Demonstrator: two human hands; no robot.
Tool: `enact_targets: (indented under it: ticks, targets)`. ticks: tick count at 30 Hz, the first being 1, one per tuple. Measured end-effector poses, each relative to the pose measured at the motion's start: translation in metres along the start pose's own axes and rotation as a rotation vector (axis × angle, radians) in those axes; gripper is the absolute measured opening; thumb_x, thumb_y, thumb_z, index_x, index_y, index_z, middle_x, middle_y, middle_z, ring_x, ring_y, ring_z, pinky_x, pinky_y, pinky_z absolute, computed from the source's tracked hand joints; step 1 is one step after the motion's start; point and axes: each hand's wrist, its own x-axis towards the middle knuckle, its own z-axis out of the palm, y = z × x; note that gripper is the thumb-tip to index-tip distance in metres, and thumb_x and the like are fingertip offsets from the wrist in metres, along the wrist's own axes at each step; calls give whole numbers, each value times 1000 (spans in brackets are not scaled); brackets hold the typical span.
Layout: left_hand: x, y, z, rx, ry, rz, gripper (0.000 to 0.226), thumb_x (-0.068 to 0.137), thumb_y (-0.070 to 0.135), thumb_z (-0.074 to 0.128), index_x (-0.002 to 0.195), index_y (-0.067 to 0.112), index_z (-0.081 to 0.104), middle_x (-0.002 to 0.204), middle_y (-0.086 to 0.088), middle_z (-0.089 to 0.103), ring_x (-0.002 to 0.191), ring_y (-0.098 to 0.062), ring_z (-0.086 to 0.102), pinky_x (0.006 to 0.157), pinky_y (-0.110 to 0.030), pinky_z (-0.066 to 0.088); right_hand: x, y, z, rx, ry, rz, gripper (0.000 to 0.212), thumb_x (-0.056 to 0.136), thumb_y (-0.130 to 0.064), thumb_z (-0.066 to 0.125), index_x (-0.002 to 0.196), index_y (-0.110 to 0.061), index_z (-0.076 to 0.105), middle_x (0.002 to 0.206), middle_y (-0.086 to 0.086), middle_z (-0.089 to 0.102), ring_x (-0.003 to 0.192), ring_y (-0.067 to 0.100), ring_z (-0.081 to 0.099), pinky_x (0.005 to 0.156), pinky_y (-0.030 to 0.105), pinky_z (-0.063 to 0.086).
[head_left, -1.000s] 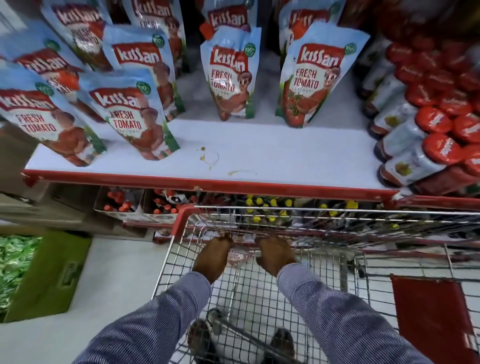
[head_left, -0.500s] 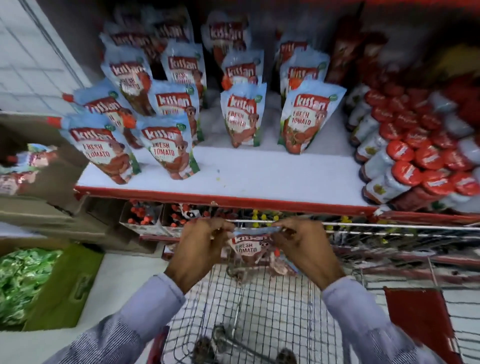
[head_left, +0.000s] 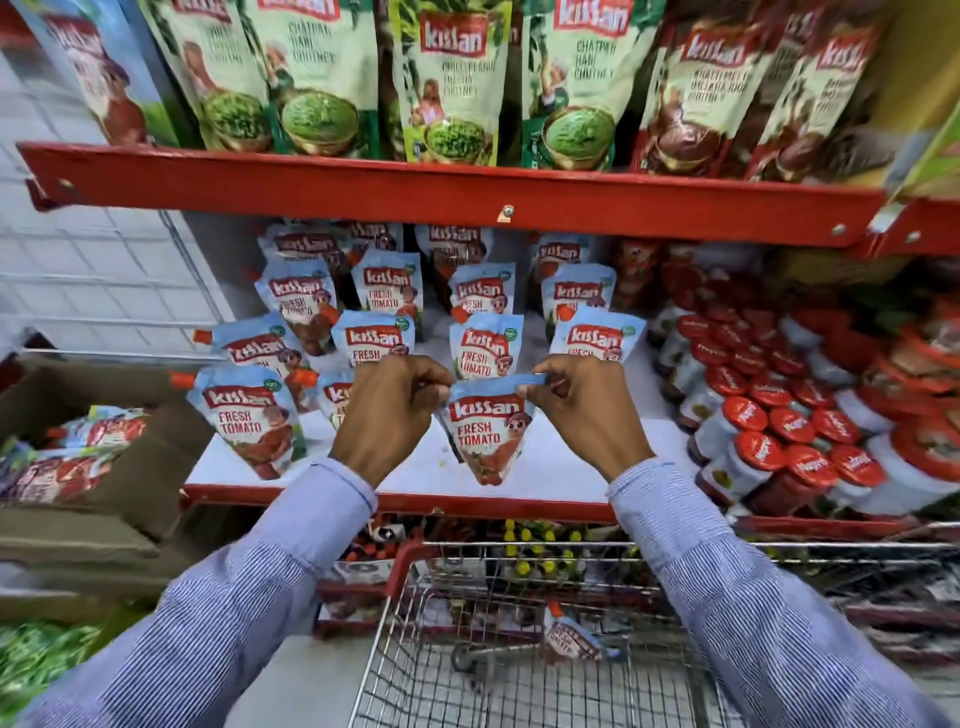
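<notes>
Kissan Fresh Tomato ketchup pouch (head_left: 485, 436) held upright just over the front edge of the white shelf (head_left: 561, 470), about midway along it. Pinched at the top seam from both sides. Left hand (head_left: 387, 415) at the top left corner, fingers curled in tight. Right hand (head_left: 582, 415) at the top right corner, thumb and forefinger clamped on the blue seam. Seam stretched between the two hands, body of the pouch tapering to a point below. Tip low over the shelf board (contact with it not clear from here). Label toward the camera, printing readable.

Toward the back edge of the same shelf, rows of matching ketchup pouches (head_left: 382, 291), upright, some leaning a little, orange spouts at a top corner. Near the front left corner, a lone standing pouch (head_left: 244, 415), just beside the left wrist. At the right end of the shelf, stacked jars with red lids (head_left: 769, 431), on their sides, lids outward.

Overhead, the upper shelf (head_left: 452, 200) with a red front lip, carrying green chutney pouches (head_left: 447, 78) and, further right, brown chutney pouches (head_left: 696, 93).

Below the front edge, a wire shopping cart (head_left: 519, 548) with red trim, a loose ketchup pouch (head_left: 571, 634) lying in its basket. Left of the shelf, an open cardboard box (head_left: 130, 467) with more pouches inside. Striped blue sleeves (head_left: 260, 597) on both arms.
</notes>
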Motion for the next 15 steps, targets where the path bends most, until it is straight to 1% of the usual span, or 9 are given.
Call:
enact_targets:
  ticks: [3, 6, 7, 8, 9, 10, 11, 13, 15]
  targets:
    - [13, -16, 19, 16, -34, -37, 17, 86, -1, 61, 90, 4, 76, 84, -13, 75, 67, -19, 61, 60, -16, 39, 12, 14, 21, -52, -35, 38, 8, 84, -17, 72, 89, -11, 72, 81, 2, 72, 61, 5, 53, 62, 20, 40]
    - [15, -21, 31, -22, -58, -47, 17, 87, 2, 64, 99, 5, 74, 95, -13, 77, 76, -18, 66, 78, -22, 52, 13, 28, 31, -37, -44, 80, 11, 84, -14, 70, 94, -12, 72, 91, 8, 76, 71, 13, 62, 72, 28, 53]
    - [15, -22, 33, -12, -40, -26, 18, 86, 3, 66, 102, 7, 74, 99, -12, 77, 81, -20, 69, 83, -25, 54, 12, 31, 30, -27, -33, 80, 14, 84, -14, 70, 98, -12, 71, 92, 7, 75, 73, 14, 63, 75, 26, 54]
    - [11, -22, 35, 9, -4, 10, 20, 84, 4, 68, 103, 8, 73, 104, -12, 76, 86, -23, 70, 85, -27, 54, 11, 34, 27, -13, -24, 83, 21, 82, -15, 72, 103, -12, 70, 94, 6, 74, 74, 14, 64, 75, 21, 52]
    - [5, -24, 38, 25, 44, 48, 22, 84, 6, 69, 105, 10, 72, 109, -12, 74, 89, -25, 71, 86, -30, 56, 7, 37, 23, 14, -16, 83, 29, 81, -15, 74, 109, -12, 68, 95, 3, 72, 73, 12, 63, 72, 11, 49]
    - [-3, -23, 41, 26, 98, 83, 22, 84, 9, 69, 106, 12, 71, 113, -11, 71, 86, -24, 70, 83, -32, 57, 2, 41, 19, 45, -3, 77, 35, 80, -17, 76, 113, -12, 66, 96, 0, 70, 70, 9, 63, 68, 3, 46]
    - [-15, -20, 46, 10, 129, 108, 20, 86, 12, 68, 106, 14, 69, 115, -9, 68, 79, -21, 70, 78, -32, 58, -5, 46, 14, 66, 26, 65, 37, 79, -19, 76, 114, -14, 65, 98, -3, 69, 68, 4, 62, 66, -2, 43]
    - [-45, -14, 65, -28, 123, 155, 13, 89, 17, 66, 102, 15, 69, 112, -6, 64, 69, -14, 65, 72, -31, 58, -27, 62, 6, 97, 102, 28, 29, 82, -21, 74, 109, -16, 68, 99, -6, 70, 65, 0, 62, 62, 2, 45]
    - [-76, -10, 93, -18, 18, 158, 10, 89, 18, 67, 97, 15, 70, 107, -5, 66, 72, -11, 63, 71, -26, 57, -60, 86, 6, 130, 148, 31, 12, 85, -16, 69, 97, -18, 71, 87, -7, 70, 62, 5, 63, 60, 10, 48]
